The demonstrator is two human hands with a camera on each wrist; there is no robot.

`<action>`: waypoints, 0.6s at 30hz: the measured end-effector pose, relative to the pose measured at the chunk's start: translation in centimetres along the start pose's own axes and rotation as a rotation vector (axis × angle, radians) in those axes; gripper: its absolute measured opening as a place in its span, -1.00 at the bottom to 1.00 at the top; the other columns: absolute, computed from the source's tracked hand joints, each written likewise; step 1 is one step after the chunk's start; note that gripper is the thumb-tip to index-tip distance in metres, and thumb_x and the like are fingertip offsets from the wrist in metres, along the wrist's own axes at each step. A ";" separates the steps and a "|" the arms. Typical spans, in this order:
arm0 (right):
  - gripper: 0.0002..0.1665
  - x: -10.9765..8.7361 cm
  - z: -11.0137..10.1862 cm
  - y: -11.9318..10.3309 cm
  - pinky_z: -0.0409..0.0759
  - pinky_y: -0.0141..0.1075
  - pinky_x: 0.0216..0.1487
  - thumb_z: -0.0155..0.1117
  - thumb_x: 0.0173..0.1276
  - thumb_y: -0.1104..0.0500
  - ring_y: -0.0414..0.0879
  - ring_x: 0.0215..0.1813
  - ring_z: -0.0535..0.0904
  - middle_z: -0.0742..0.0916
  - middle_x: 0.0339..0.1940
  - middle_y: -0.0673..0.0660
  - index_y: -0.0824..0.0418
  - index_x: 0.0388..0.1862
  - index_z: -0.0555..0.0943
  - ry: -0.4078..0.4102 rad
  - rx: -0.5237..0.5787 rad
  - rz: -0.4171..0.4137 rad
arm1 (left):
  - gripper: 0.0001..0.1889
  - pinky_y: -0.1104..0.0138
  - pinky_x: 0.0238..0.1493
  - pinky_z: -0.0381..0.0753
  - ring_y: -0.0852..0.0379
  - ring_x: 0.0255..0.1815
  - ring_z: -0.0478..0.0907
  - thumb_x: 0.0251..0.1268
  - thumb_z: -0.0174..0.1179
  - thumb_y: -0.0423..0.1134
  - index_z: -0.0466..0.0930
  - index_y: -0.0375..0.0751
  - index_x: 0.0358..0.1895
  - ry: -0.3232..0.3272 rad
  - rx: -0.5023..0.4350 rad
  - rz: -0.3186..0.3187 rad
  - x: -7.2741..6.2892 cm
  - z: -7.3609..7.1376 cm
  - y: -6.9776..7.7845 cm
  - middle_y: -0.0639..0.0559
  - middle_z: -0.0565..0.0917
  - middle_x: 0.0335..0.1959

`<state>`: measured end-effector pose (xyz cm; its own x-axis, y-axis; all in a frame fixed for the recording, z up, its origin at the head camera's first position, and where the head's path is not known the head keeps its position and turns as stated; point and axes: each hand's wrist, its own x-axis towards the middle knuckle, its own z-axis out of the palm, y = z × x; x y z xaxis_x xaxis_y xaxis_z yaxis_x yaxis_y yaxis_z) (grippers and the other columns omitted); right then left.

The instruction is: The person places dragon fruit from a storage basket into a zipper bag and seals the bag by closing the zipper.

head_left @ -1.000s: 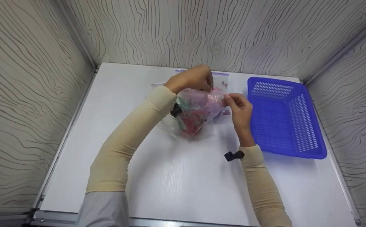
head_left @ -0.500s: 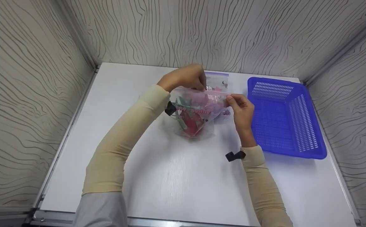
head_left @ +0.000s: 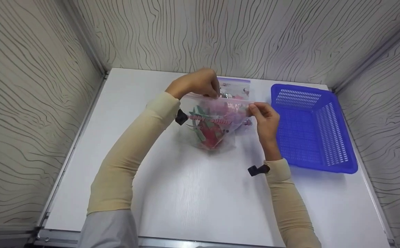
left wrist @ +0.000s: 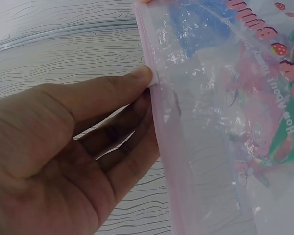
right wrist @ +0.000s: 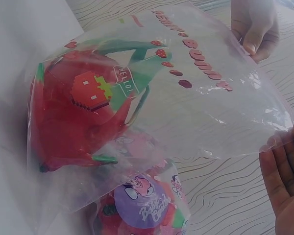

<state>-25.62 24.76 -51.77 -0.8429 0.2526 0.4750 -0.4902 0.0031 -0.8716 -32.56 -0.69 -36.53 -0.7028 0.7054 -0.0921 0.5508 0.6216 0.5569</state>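
Between both hands stands a clear zip bag (head_left: 225,112) with a pink top strip and strawberry print. Inside it lies a red fruit with green leafy points (right wrist: 73,117), like a dragon fruit. My left hand (head_left: 200,82) pinches the strip at mid-length; in the left wrist view a small white slider shows at the thumb tip. My right hand (head_left: 267,119) pinches the bag's right top corner between thumb and fingers. Behind is a second bag (head_left: 238,86), purple-edged, with cartoon print; the right wrist view shows red and green contents in it.
A blue plastic basket (head_left: 301,137) with slotted sides stands to the right on the white table (head_left: 186,193). Wood-grain panels (head_left: 200,34) wall in the table at the back and both sides.
My left hand has slid left along the bag's top strip, and more of the strip and print shows. My right hand stays at the right corner, shifted very slightly right.
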 end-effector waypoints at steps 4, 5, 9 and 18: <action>-0.88 0.0 0.0 -0.1 0.76 -0.38 -0.25 0.36 0.46 0.44 -0.22 -0.38 0.73 0.81 -0.40 -0.05 0.57 -0.19 0.70 -0.001 0.004 0.003 | -0.86 0.44 -0.40 0.44 0.25 -0.50 0.42 0.36 0.35 -0.39 0.88 -0.31 -0.15 0.000 0.011 -0.018 -0.3 -0.2 -0.3 -0.11 0.79 -0.29; -0.87 0.0 0.0 -0.1 0.76 -0.38 -0.24 0.35 0.47 0.44 -0.22 -0.38 0.73 0.81 -0.40 -0.04 0.58 -0.19 0.70 0.000 0.005 0.006 | -0.86 0.44 -0.40 0.43 0.25 -0.50 0.42 0.37 0.35 -0.39 0.88 -0.31 -0.15 0.001 0.010 -0.020 -0.4 -0.2 -0.4 -0.10 0.79 -0.29; -0.84 0.1 0.0 -0.1 0.76 -0.38 -0.24 0.34 0.47 0.45 -0.21 -0.39 0.73 0.81 -0.42 -0.03 0.63 -0.19 0.67 -0.001 0.019 0.010 | -0.86 0.42 -0.37 0.48 0.21 -0.46 0.46 0.39 0.35 -0.36 0.88 -0.30 -0.16 0.001 0.008 -0.033 -0.7 -0.4 -0.8 -0.10 0.78 -0.26; -0.90 0.2 -0.3 0.0 0.74 -0.40 -0.27 0.32 0.44 0.50 -0.22 -0.43 0.72 0.81 -0.46 -0.01 0.62 -0.22 0.68 0.005 0.085 0.017 | -0.85 0.40 -0.32 0.54 0.18 -0.41 0.51 0.41 0.36 -0.35 0.87 -0.32 -0.11 -0.007 0.005 -0.043 -1.6 -1.0 -1.5 -0.15 0.82 -0.18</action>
<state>-25.78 25.07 -51.69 -0.8505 0.2567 0.4592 -0.4928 -0.0834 -0.8661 -32.74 -3.07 -36.42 -0.7231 0.6800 -0.1214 0.5220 0.6531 0.5486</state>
